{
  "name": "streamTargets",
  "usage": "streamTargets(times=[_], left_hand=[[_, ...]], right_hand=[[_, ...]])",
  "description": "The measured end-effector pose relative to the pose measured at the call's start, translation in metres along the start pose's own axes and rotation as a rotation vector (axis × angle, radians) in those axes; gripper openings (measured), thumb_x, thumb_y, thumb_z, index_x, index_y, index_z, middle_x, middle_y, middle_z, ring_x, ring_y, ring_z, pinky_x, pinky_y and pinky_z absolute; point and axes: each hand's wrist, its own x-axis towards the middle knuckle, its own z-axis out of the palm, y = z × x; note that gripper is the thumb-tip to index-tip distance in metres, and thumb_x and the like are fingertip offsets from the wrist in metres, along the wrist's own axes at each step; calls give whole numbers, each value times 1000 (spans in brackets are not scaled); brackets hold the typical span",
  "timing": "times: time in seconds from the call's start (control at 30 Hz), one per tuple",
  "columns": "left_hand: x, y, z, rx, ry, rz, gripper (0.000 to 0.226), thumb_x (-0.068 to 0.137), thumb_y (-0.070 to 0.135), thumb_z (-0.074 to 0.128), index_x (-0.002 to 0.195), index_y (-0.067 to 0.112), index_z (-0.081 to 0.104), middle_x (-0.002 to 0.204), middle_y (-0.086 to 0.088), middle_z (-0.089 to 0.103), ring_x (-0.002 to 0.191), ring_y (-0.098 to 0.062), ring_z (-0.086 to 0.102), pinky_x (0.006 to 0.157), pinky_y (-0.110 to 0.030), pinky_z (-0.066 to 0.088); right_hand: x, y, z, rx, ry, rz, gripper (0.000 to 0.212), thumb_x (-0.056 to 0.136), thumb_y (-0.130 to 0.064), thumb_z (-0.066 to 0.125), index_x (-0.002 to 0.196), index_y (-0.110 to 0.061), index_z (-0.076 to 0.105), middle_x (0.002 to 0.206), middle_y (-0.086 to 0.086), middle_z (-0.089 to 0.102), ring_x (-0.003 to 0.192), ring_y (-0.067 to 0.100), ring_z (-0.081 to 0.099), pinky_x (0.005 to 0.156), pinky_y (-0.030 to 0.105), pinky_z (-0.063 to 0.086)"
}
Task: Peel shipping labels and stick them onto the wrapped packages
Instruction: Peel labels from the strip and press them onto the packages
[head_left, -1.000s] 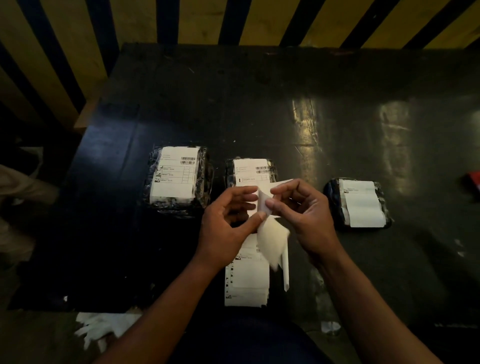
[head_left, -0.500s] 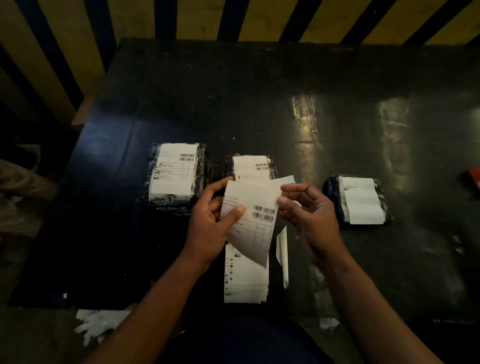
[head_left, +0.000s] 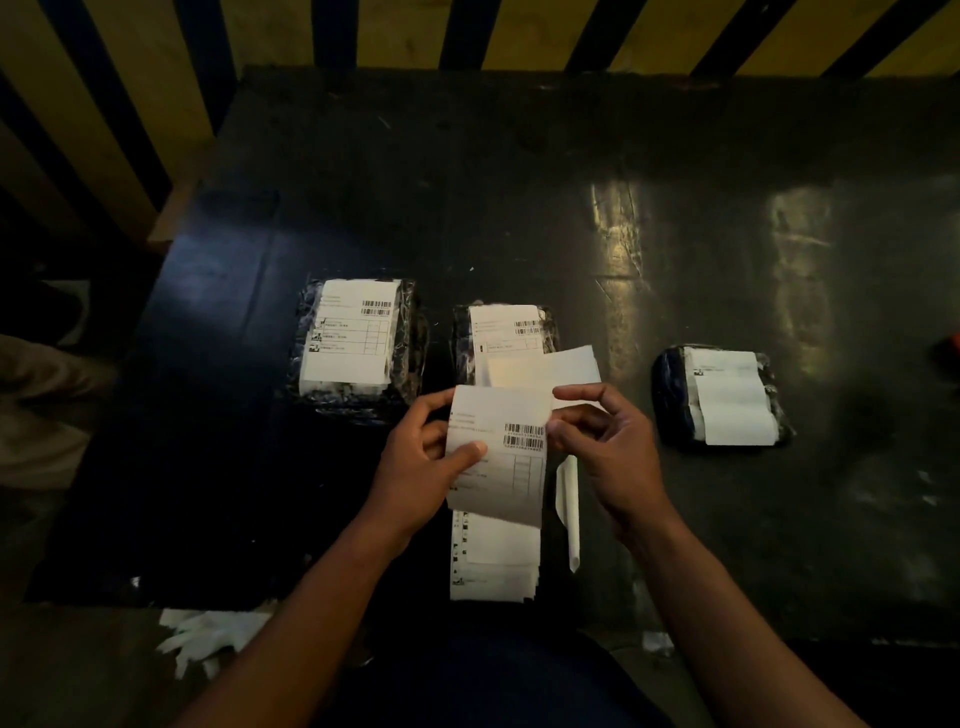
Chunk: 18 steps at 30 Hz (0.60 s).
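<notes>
- Already, three black plastic-wrapped packages wear white labels: the left-hand package (head_left: 358, 343) well to the left of the grip, the middle package (head_left: 506, 332) just beyond it, and the right-hand package (head_left: 722, 397) off to its right.
- Now the left hand (head_left: 415, 467) pinches a white printed shipping label with barcodes (head_left: 498, 457), thumb on its face and fingers behind; the right hand (head_left: 608, 447) nips the label's right edge with curled fingers.
- Behind the grip, a blank white backing sheet (head_left: 550, 369) stands up, so the peel looks done or nearly so; I judge sticking comes next.
- No unlabelled package shows, so where this label goes I cannot tell.
- Below the grip lies a stack of white label sheets (head_left: 493, 561), suggesting more work remains, with a narrow white paper strip (head_left: 569, 509) beside it.
- Everything rests on a dark, glossy table (head_left: 571, 208); yellow-and-black striped panelling (head_left: 400, 31) stands behind, and crumpled white paper scraps (head_left: 208, 636) lie on the floor, lower left.
</notes>
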Motion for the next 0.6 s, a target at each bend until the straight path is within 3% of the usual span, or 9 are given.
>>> streamTargets(times=[0.13,0.27,0.37,0.5,0.6], left_hand=[[6,-26,0,46,-15,-71,59,88,-3,74,132,31,52,114,-3,75,105,-17,73,89,-39,61],[15,-57,1,99,1,-188,59,89,-3,72,138,21,51,116,-6,72,105,-20,71,90,-45,61],[23,-81,3,143,13,-282,57,90,-2,71,139,18,50,115,-7,71,104,-22,70,90,-49,60],[34,-110,9,214,26,-352,56,87,-1,75,137,16,53,113,-10,72,99,-25,72,87,-52,61],[39,-123,15,338,38,-327,52,85,4,79,129,19,57,105,-5,71,92,-20,70,80,-42,62]], right_hand=[[9,29,-4,-220,91,-39,20,91,2,70,106,-11,69,91,3,77,86,12,76,75,25,62],[28,66,-14,-829,164,-284,22,87,-13,75,105,-23,67,104,-10,66,96,6,62,83,28,57],[48,79,-17,-1151,96,-455,35,81,-21,76,114,-23,64,119,-2,60,113,18,51,91,36,49],[69,84,-11,-1421,-82,-419,57,74,-30,76,127,-26,55,140,2,52,129,27,43,101,45,41],[76,88,-7,-1457,-88,-427,55,73,-26,76,125,-23,55,138,4,52,127,29,45,101,46,40]])
